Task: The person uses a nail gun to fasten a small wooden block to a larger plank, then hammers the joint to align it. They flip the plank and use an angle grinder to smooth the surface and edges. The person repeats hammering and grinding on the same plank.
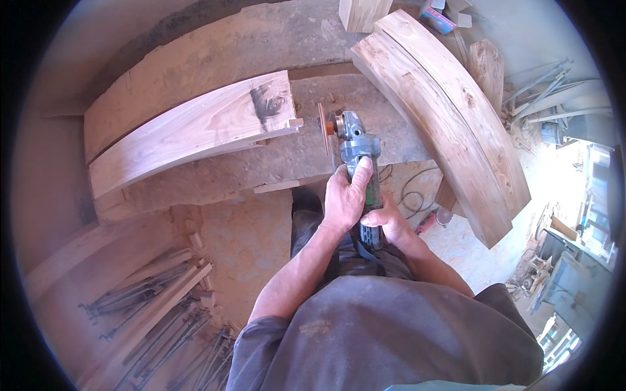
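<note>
One grey angle grinder, carried in front of you over the near edge of a worn bench, its head pointing away from you. Your left hand: closed round the grinder's body behind the head, thumb laid along the top. Your right hand: wrapped about the rear of the same body, just behind the left. One orange-brown disc, fitted to the left of the head, standing edge-on to you, near the plank's end but apart from it. One pale plank, gently curved, lying on the bench to your left, a dark knot near its right end. Two thick curved timbers, side by side to your right. One wood block, at the far side. Several metal bar clamps, lower left.
</note>
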`<act>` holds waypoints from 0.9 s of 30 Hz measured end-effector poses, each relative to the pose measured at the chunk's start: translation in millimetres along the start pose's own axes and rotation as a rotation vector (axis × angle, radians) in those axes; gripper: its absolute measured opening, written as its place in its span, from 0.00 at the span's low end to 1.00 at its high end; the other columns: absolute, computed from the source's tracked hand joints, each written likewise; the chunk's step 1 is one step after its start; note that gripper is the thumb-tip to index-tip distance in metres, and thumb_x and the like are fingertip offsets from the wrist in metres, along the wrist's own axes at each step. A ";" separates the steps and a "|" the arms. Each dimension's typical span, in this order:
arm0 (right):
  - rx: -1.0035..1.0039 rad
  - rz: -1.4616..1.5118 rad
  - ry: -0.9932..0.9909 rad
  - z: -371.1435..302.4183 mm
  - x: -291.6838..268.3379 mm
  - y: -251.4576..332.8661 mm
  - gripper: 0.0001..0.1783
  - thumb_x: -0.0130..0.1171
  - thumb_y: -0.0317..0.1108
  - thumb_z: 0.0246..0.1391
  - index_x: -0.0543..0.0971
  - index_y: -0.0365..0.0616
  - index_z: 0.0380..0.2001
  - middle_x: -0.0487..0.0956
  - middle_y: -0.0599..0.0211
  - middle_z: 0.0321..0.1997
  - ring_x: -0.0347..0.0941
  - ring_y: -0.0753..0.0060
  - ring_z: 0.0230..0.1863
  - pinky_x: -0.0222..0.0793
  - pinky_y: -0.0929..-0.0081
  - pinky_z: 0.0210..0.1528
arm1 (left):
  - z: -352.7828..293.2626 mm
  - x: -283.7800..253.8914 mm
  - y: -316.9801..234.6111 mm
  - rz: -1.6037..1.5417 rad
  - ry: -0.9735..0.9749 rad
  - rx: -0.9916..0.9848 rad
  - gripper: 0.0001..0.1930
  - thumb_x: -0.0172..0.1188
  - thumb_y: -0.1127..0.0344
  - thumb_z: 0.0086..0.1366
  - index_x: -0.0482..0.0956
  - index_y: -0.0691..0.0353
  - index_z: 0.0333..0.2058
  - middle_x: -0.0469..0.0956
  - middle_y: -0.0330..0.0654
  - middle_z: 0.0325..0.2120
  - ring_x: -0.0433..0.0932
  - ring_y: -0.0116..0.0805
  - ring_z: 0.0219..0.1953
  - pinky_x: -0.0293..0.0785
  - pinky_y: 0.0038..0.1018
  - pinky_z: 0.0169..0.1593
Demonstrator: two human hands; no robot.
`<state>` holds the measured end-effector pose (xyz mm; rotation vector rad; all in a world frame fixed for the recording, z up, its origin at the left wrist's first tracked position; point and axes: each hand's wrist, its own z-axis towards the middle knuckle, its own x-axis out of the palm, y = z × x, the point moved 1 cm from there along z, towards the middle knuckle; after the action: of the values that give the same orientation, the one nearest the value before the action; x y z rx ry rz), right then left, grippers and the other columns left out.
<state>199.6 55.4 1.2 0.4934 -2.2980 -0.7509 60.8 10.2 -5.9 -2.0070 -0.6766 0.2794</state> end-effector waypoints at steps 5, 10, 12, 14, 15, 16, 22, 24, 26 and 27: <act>-0.009 -0.019 -0.015 -0.7 -0.8 -3.6 0.27 0.66 0.31 0.37 0.80 0.37 0.47 0.82 0.70 0.36 0.78 0.75 0.35 0.74 0.74 0.41 | 1.7 -0.6 -5.7 0.131 -0.038 0.001 0.39 0.54 0.30 0.72 0.83 0.71 0.41 0.85 0.61 0.34 0.86 0.56 0.42 0.77 0.43 0.49; -0.009 -0.048 -0.035 -2.0 -1.9 -1.6 0.25 0.66 0.31 0.37 0.80 0.37 0.44 0.82 0.71 0.35 0.78 0.76 0.35 0.73 0.76 0.39 | 6.2 2.5 -4.8 0.168 -0.023 -0.029 0.42 0.51 0.27 0.71 0.84 0.71 0.40 0.85 0.63 0.34 0.85 0.60 0.44 0.77 0.45 0.50; -0.003 -0.060 -0.044 0.0 -5.7 -5.6 0.25 0.65 0.30 0.37 0.80 0.37 0.44 0.82 0.71 0.35 0.78 0.76 0.35 0.73 0.76 0.39 | 8.2 3.4 -6.2 0.200 -0.012 -0.054 0.44 0.48 0.25 0.70 0.84 0.71 0.40 0.85 0.63 0.34 0.85 0.61 0.45 0.76 0.45 0.51; -0.021 -0.071 -0.042 0.0 -4.0 -3.4 0.24 0.65 0.30 0.38 0.81 0.36 0.44 0.82 0.71 0.35 0.78 0.76 0.35 0.73 0.76 0.39 | 11.1 3.5 -0.7 0.219 -0.027 -0.059 0.46 0.46 0.23 0.70 0.85 0.71 0.40 0.84 0.64 0.34 0.85 0.61 0.45 0.76 0.46 0.51; -0.030 -0.076 -0.042 0.2 -3.9 -2.3 0.24 0.65 0.30 0.38 0.81 0.36 0.44 0.82 0.71 0.35 0.78 0.76 0.35 0.73 0.75 0.39 | 12.0 3.6 0.9 0.230 -0.034 -0.062 0.47 0.45 0.22 0.70 0.85 0.72 0.40 0.84 0.64 0.34 0.85 0.61 0.46 0.76 0.46 0.51; -0.027 -0.068 -0.021 0.9 -5.4 -2.9 0.24 0.65 0.30 0.38 0.81 0.36 0.44 0.82 0.71 0.36 0.78 0.76 0.36 0.73 0.75 0.40 | 11.7 4.1 0.2 0.228 -0.041 -0.071 0.48 0.45 0.21 0.69 0.85 0.72 0.40 0.84 0.65 0.34 0.84 0.62 0.46 0.76 0.46 0.51; -0.018 -0.062 0.004 4.4 -5.6 -5.4 0.25 0.66 0.29 0.37 0.81 0.37 0.45 0.82 0.69 0.39 0.79 0.73 0.39 0.74 0.72 0.44 | -0.4 9.0 12.1 -0.269 0.016 -0.021 0.37 0.51 0.33 0.76 0.81 0.71 0.44 0.84 0.44 0.34 0.81 0.31 0.37 0.78 0.29 0.46; -0.021 -0.080 0.018 4.4 -9.5 -12.0 0.26 0.66 0.29 0.36 0.81 0.38 0.45 0.82 0.70 0.40 0.78 0.73 0.41 0.74 0.72 0.46 | -5.2 4.7 12.9 -0.123 0.012 0.020 0.37 0.54 0.34 0.75 0.78 0.73 0.50 0.85 0.52 0.38 0.83 0.38 0.42 0.77 0.34 0.49; -0.086 -0.120 0.002 1.8 -2.9 -12.2 0.26 0.67 0.29 0.36 0.81 0.38 0.45 0.82 0.70 0.39 0.78 0.75 0.41 0.74 0.73 0.46 | -6.2 1.5 10.8 -0.030 0.011 0.039 0.37 0.55 0.35 0.74 0.78 0.74 0.52 0.85 0.56 0.39 0.84 0.42 0.45 0.77 0.37 0.51; -0.119 -0.140 -0.008 1.2 1.0 -12.9 0.26 0.67 0.29 0.36 0.81 0.38 0.45 0.82 0.70 0.39 0.78 0.75 0.41 0.73 0.73 0.46 | -7.4 -0.7 8.5 -0.005 0.012 0.033 0.37 0.55 0.35 0.74 0.78 0.74 0.52 0.85 0.56 0.39 0.85 0.43 0.45 0.77 0.37 0.51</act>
<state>199.9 45.6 -7.2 0.6019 -2.2280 -0.9535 66.5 1.2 -9.4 -1.9740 -0.6662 0.2737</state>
